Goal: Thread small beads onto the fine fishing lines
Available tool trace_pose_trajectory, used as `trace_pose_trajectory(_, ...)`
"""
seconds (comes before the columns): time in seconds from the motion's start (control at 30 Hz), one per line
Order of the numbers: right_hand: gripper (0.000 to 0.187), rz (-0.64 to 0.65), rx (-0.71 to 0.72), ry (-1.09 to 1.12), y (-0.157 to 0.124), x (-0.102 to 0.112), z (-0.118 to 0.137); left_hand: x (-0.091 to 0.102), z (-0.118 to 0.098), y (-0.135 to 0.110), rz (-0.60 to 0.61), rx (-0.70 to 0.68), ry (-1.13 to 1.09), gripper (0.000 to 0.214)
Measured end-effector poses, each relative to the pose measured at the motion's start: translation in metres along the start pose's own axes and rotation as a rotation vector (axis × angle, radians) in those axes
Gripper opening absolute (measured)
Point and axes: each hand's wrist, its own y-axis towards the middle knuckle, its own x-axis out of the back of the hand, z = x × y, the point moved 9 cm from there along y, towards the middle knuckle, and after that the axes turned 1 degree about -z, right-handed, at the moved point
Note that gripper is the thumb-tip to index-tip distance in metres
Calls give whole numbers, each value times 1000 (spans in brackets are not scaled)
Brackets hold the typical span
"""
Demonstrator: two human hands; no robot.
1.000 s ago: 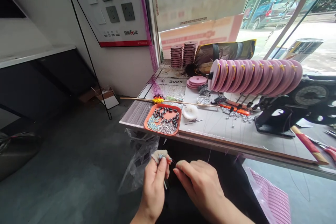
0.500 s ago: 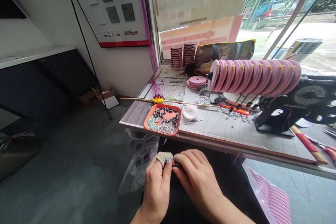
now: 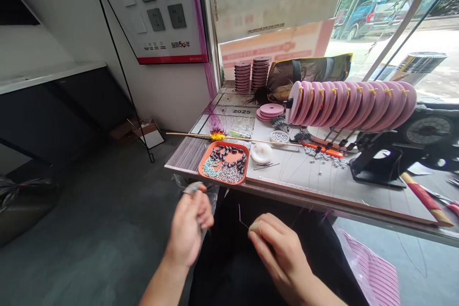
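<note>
My left hand (image 3: 190, 224) is closed and slightly blurred, just below the front left corner of the orange tray (image 3: 201, 174). A pale covering wraps its index finger; whatever its fingers hold is hidden. Over my dark-clothed lap, my right hand (image 3: 278, 248) pinches a thin purple line (image 3: 240, 213), whose bent end sticks up from the fingertips. Pale covering also shows on this hand's fingertip. In the tray lie dark barrel-shaped pieces (image 3: 240, 163), small light-blue tubes (image 3: 211, 168) and a heap of silvery beads (image 3: 231, 175).
On the table stand a rack of pink spools (image 3: 353, 105) on a black stand, a white round lid (image 3: 261, 152), a bowl of grey beads (image 3: 279, 137) and a thin rod (image 3: 186, 135). Loose beads (image 3: 324, 155) lie near an orange tool. Scissors (image 3: 435, 194) rest at the right.
My hands were together over my lap and have parted. The left moved left and up towards the tray; the right shifted slightly right and down, with the purple line now showing.
</note>
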Motion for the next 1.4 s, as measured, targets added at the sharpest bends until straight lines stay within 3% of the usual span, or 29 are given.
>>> trace_pose_trajectory(0.1, 20, 33, -89, 48, 0, -5, -10, -8, 40, -12, 86, 170, 211, 20)
trace_pose_trajectory(0.2, 20, 69, -75, 28, 0, -10, -9, -10, 56, -20, 74, 160, 337, 33)
trace_pose_trajectory(0.3, 20, 84, -61, 8, -1, -11, -7, -10, 57, -20, 70, 141, 390, 39)
trace_pose_trajectory(0.57, 22, 126, -44, -1, -1, -17, -6, -10, 59, -20, 90, 167, 405, 30)
trace_pose_trajectory(0.8, 23, 152, -65, -17, -4, -20, -9, -5, 60, -21, 44, 131, 433, 42)
trace_pose_trajectory(1.07, 23, 139, -60, -36, -2, -20, -9, -5, 57, -19, 39, 95, 436, 32)
trace_pose_trajectory(1.27, 25, 123, -43, -49, -1, -17, -5, -9, 66, -24, 100, 220, 364, 27)
trace_pose_trajectory(1.4, 25, 125, -42, -51, -1, -17, -5, -9, 67, -24, 113, 185, 375, 38)
